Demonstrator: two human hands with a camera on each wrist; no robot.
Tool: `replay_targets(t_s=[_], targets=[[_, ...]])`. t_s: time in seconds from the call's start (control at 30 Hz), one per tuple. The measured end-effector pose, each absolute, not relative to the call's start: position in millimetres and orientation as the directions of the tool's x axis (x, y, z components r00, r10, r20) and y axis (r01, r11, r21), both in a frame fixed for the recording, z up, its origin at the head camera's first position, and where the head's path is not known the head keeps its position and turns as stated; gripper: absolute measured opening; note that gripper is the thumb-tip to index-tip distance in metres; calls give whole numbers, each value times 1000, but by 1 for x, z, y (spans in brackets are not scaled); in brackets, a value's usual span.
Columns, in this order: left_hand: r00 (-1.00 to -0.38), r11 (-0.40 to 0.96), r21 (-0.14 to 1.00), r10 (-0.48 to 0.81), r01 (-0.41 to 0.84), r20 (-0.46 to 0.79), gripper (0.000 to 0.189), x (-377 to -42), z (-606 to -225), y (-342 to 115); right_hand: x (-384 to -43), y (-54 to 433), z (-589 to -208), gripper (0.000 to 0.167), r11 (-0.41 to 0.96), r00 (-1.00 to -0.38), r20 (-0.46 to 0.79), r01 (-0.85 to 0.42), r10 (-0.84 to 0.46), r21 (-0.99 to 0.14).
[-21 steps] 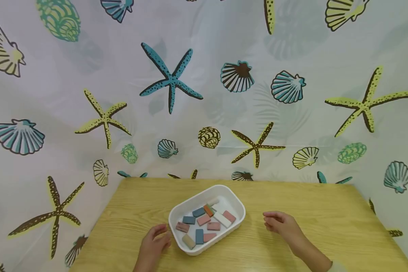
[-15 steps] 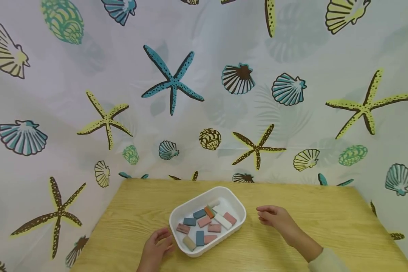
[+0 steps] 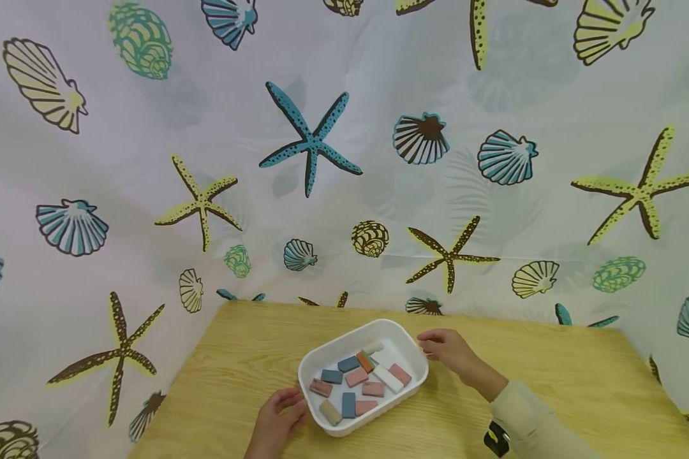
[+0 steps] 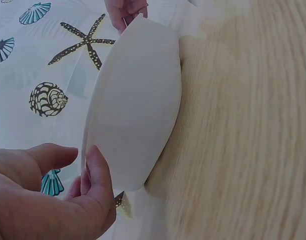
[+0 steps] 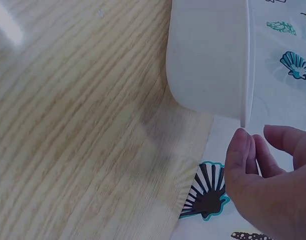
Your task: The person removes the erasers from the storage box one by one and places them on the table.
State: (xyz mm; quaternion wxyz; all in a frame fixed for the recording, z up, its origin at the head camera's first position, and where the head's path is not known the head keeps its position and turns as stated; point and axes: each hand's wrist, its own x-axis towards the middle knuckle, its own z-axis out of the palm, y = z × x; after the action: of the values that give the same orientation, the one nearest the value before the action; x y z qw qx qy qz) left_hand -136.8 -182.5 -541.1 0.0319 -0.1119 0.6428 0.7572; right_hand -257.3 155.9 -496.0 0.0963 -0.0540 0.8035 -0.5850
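A white plastic tray [image 3: 344, 428] with rounded corners lies slantwise on the wooden table. Inside it are several small eraser-like blocks in pink, blue, white and tan, among them a blue block [image 3: 348, 405] and an orange-and-green block [image 3: 365, 362]. At the tray's left end is my left hand [image 3: 277, 421], fingers loosely bent; in the left wrist view its fingertips lie at the outer wall beside the rim, thumb apart from them. My right hand [image 3: 449, 352] is by the right end, its fingertips close to the rim; the right wrist view shows its thumb held apart.
The wooden table [image 3: 252, 344] runs back to a white curtain [image 3: 344, 204] printed with shells and starfish, which also hangs at both sides. A dark object with a yellow mark [image 3: 497, 440] shows beneath my right sleeve [image 3: 528, 417].
My right hand has come left and farther forward, up to the tray's right end. The left hand stays beside the tray's left end. The whole head view has shifted slightly.
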Motion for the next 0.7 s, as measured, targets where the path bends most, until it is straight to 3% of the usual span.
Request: replay_targets(t_s=[0.37, 0.7], targets=[[-965, -247, 939, -43, -240, -258, 47, -146, -548, -175, -273, 158, -512, 26, 329, -972, -156, 91, -177, -940], [-961, -306, 922, -64, -238, -270, 48, -145, -546, -179, -274, 154, -516, 30, 306, -951, -143, 54, -274, -950]])
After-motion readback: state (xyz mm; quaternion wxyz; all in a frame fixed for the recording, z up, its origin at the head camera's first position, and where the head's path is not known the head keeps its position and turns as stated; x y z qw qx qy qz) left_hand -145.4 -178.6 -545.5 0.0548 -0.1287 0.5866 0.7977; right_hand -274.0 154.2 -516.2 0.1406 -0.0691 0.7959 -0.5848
